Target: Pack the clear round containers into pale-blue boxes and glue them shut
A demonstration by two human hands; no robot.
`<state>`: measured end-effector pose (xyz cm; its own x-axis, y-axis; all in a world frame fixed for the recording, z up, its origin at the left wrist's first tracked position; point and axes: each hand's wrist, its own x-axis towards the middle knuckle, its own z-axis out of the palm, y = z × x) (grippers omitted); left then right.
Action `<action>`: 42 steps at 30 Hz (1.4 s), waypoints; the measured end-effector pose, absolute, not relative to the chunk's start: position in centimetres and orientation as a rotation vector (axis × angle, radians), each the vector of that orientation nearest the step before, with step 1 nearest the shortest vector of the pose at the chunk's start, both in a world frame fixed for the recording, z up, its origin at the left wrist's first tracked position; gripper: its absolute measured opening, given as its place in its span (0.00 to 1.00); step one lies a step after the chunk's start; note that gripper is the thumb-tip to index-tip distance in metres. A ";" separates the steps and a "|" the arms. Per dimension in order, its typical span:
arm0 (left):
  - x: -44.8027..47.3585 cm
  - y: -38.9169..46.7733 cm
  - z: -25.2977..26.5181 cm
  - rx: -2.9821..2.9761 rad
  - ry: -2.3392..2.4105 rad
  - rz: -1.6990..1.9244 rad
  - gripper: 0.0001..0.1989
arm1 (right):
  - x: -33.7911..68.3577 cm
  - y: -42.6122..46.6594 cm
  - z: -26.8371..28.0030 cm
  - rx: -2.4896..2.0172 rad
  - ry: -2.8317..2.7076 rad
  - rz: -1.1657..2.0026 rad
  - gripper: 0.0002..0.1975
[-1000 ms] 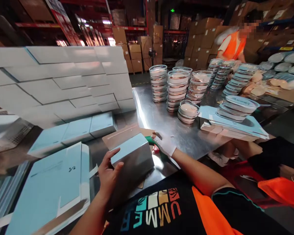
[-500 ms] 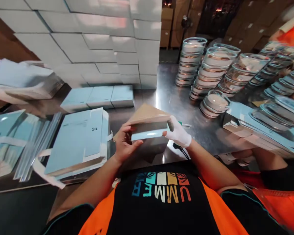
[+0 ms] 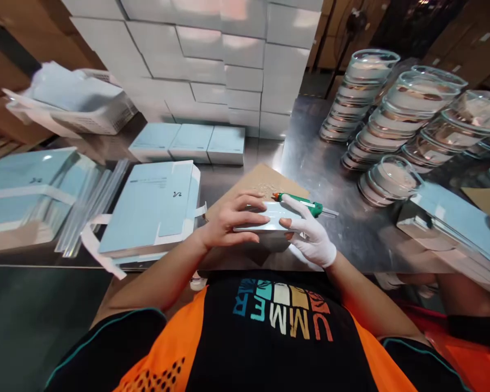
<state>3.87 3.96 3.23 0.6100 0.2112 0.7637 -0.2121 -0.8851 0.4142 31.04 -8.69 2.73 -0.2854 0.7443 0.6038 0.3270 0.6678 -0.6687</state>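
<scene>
A small light-blue box (image 3: 275, 211) lies crosswise between my two hands, close to the bench's front edge. My bare left hand (image 3: 234, 220) holds its left end, fingers laid over the top and thumb along the near side. At the right end, my right hand (image 3: 312, 237) in a white glove with bare fingertips grips the box. Just behind the box, a green glue gun (image 3: 306, 203) with an orange tip rests partly on a brown cardboard sheet (image 3: 245, 182). Clear glue strands show on the sheet. The box's underside is hidden.
Left are large light-blue boxes (image 3: 147, 207) with white ribbons and clear glue sticks (image 3: 90, 212). Three small boxes (image 3: 188, 142) line up before a white box stack (image 3: 212, 71). Glass containers (image 3: 412, 109) stand stacked right. A co-worker's arm (image 3: 469, 294) is at lower right.
The small box has been turned and lowered, now showing its light-blue top. My left fingers have moved over it. The glue gun shows more fully, and the camera view has shifted left.
</scene>
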 end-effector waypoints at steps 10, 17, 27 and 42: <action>3.4 3.3 3.6 2.472 -0.070 1.136 0.20 | 30.2 -8.4 1.5 -1.010 -1.828 0.567 0.14; 2.9 2.7 3.6 2.525 -0.041 1.119 0.20 | 30.6 -8.5 -1.0 -1.131 -1.711 0.676 0.58; 2.2 2.3 3.4 2.582 0.060 1.078 0.18 | 29.8 -8.9 -3.5 -1.274 -1.716 0.827 0.56; 6.6 0.9 -5.9 1.235 0.924 0.857 0.45 | 30.3 -8.5 -2.3 -1.179 -1.119 0.970 0.42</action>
